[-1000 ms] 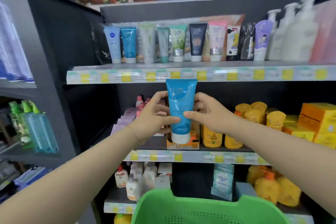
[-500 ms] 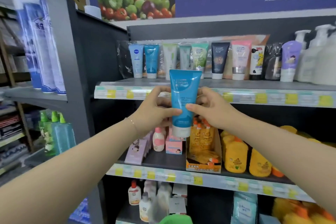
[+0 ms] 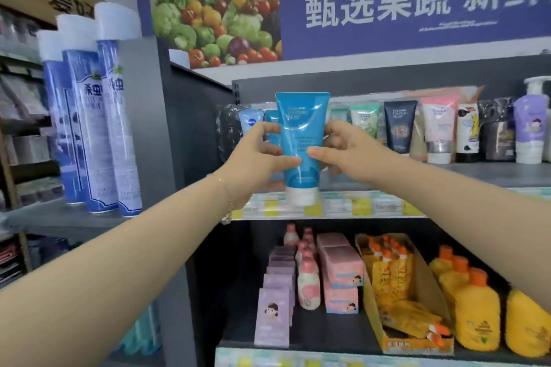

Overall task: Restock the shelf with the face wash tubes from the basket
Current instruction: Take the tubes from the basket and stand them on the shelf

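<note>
Lifted higher since a moment ago, the blue plastic face wash tube (image 3: 301,140), cap down, is pinched between left hand (image 3: 258,162) and right hand (image 3: 347,149), next needing a forward push onto the grey metal shelf (image 3: 477,173) beyond the fingers.

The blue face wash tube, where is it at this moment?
In the head view the blue face wash tube is held upright, cap down, between the left hand and right hand, before the tube shelf.

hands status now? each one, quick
Left hand: closed on the blue face wash tube, thumb across its front.
Right hand: closed on the same tube from the other side.
</note>
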{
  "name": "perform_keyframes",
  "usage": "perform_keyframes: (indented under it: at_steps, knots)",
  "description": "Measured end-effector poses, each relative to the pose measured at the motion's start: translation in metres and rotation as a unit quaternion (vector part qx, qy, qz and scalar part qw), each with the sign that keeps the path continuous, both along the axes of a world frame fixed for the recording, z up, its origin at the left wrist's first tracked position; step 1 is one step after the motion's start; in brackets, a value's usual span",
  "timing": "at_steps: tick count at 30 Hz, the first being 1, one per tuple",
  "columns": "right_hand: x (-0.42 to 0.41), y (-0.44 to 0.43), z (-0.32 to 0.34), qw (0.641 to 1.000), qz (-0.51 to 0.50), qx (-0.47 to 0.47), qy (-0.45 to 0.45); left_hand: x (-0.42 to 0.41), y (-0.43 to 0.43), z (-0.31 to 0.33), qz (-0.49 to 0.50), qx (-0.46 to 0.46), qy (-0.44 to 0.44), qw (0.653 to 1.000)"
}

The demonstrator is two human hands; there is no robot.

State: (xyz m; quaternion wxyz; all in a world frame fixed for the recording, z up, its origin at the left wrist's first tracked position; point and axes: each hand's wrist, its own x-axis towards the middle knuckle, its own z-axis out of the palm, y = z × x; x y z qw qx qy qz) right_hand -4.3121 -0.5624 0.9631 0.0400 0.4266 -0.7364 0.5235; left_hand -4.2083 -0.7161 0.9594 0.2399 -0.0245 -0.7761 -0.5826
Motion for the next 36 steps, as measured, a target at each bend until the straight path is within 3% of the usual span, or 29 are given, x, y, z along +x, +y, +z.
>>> perform_keyframes:
  at_steps: [11,17,23,27,36]
  knots:
    - [-0.042,-0.081,0.039,0.997,-0.075,-0.037,0.006,-0.066,-0.065,0.045,0.043,0.006,0.014,0.999]
    - [-0.085,-0.124,0.038,0.981,-0.184,-0.042,-0.031,-0.121,-0.092,0.041,0.086,0.025,0.007,0.996]
    - [-0.105,-0.14,0.033,0.976,-0.211,-0.005,-0.043,-0.166,-0.108,0.027,0.124,-0.015,-0.014,0.992]
    - [-0.119,-0.148,0.031,0.977,-0.207,0.028,-0.041,-0.178,-0.112,0.024,0.171,-0.105,-0.014,0.98]
    - [-0.13,-0.152,0.029,0.975,-0.196,0.103,-0.018,-0.201,-0.12,0.018,0.195,-0.144,-0.022,0.97]
